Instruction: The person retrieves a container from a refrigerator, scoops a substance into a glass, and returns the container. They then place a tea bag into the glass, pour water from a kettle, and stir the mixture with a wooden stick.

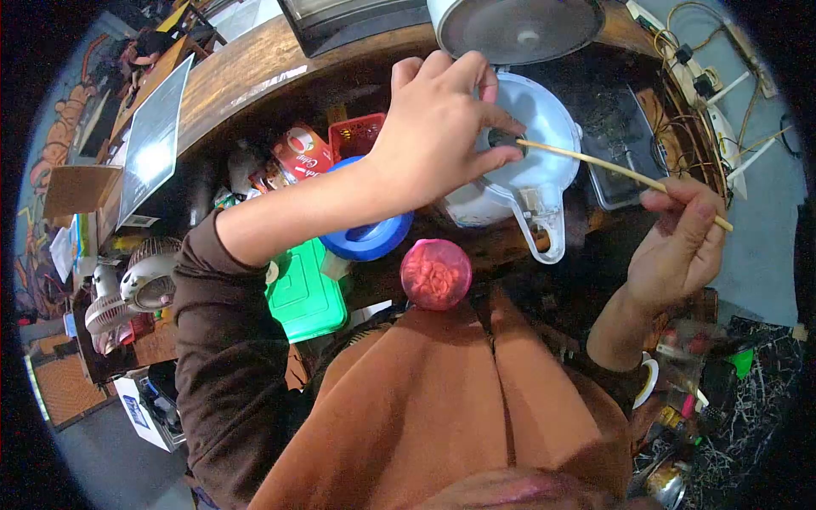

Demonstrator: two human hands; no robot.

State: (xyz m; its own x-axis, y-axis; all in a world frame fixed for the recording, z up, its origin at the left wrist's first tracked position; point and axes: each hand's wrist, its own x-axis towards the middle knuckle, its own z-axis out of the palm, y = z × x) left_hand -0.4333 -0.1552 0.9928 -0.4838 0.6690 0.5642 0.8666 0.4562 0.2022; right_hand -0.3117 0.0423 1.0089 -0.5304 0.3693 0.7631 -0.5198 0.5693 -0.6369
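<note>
My right hand [676,246] grips a thin wooden skewer [612,166] near its lower end, with fingers and thumb closed around it. The skewer slants up to the left. At its tip, my left hand [450,127] pinches thumb against finger on a small dark piece [500,138], partly covered by the fingers. Under both hands stands a white plastic container [548,127] with a pale blue inside and a looped handle. A pink round cup [435,276] holding reddish, curled pieces is close to my body.
Left of the container are a blue round lid [370,240], a green box [306,293], a red basket [357,132] and a red packet [302,153]. A grey disc [520,36] rises behind it. Right are a clear tray [620,187] and cables. A fan [153,276] stands far left.
</note>
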